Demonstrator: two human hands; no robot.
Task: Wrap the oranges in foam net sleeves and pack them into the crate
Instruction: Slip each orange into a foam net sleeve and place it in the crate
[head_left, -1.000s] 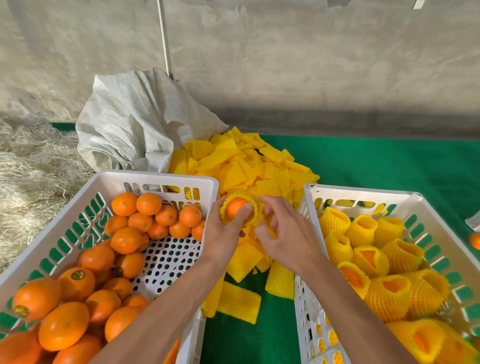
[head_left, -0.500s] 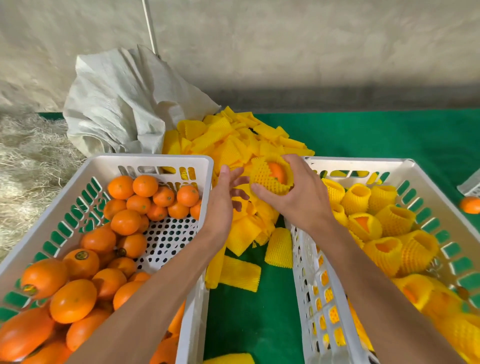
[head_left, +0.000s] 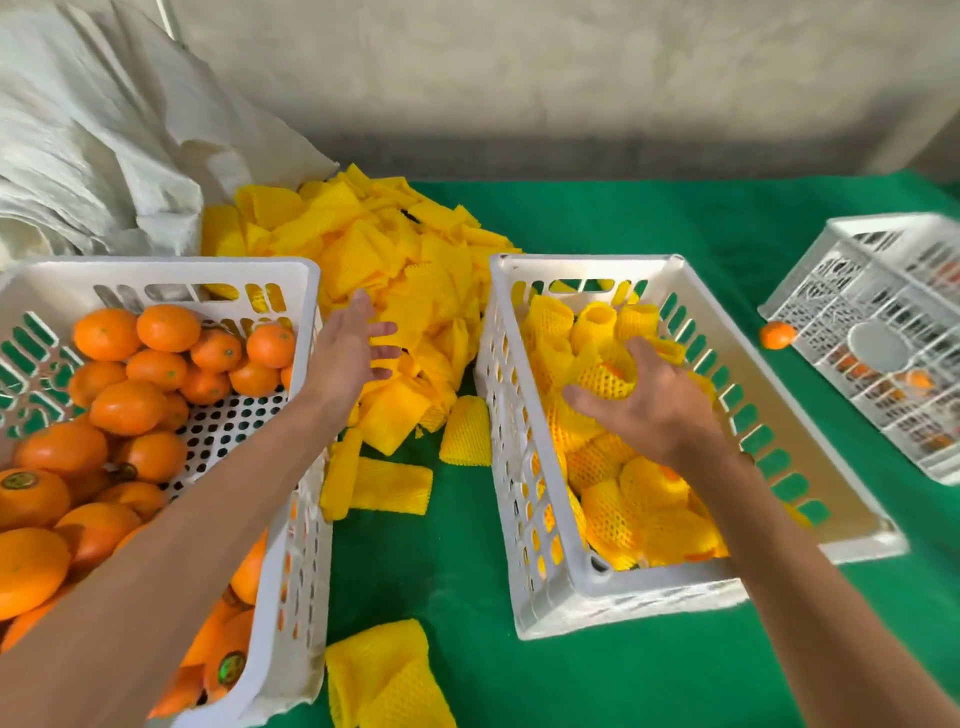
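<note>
Green cloth covers the table, with a white sack at the back left, a heap of yellow foam sleeves between two white crates, and a third crate far right beside a loose orange. The left hand hangs over the heap, fingers spread, holding nothing. The right hand grasps a sleeved orange inside the right crate, above other wrapped fruit. Bare oranges fill the left crate.

No legible text; stickers on oranges too blurred to read.
</note>
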